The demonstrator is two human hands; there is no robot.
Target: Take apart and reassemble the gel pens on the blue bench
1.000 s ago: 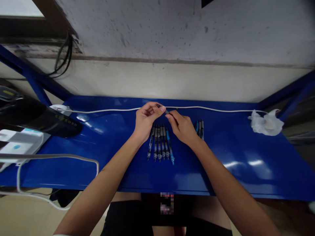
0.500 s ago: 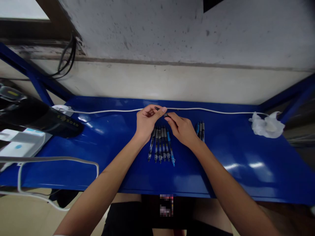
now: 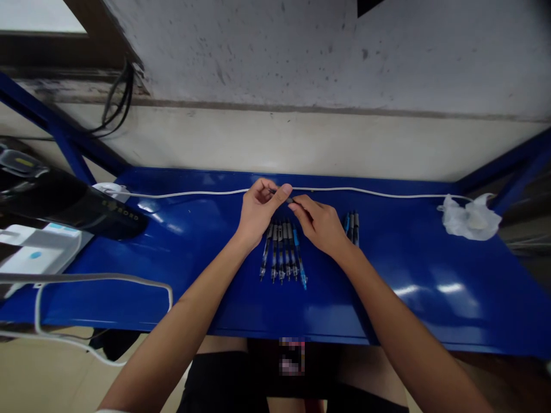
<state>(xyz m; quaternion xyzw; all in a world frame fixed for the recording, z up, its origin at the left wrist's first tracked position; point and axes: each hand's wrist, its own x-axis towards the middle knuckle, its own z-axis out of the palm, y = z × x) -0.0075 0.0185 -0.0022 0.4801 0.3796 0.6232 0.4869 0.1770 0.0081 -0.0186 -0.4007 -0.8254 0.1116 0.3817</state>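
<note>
My left hand (image 3: 260,212) and my right hand (image 3: 317,222) meet over the middle of the blue table. Between them is a dark pen (image 3: 289,200), mostly covered by the fingers. Both hands are closed on it, the left near one end and the right on the other. Just below the hands, a row of several clear-barrelled pens with grey and black grips (image 3: 280,252) lies side by side. A light blue pen (image 3: 300,255) ends that row on the right. Partly behind my right wrist lie a few more pens (image 3: 353,226), one of them blue.
A white cable (image 3: 361,191) runs along the table's back edge to a crumpled white plastic bag (image 3: 470,218) at right. On the left are a large black bottle (image 3: 77,198), a white device (image 3: 38,252) and a looped grey-white cable (image 3: 107,278). A wall stands behind the table.
Both hands stay almost in place around the pen. The left fingers and thumb have shifted slightly along it. The pens on the table lie as before.
</note>
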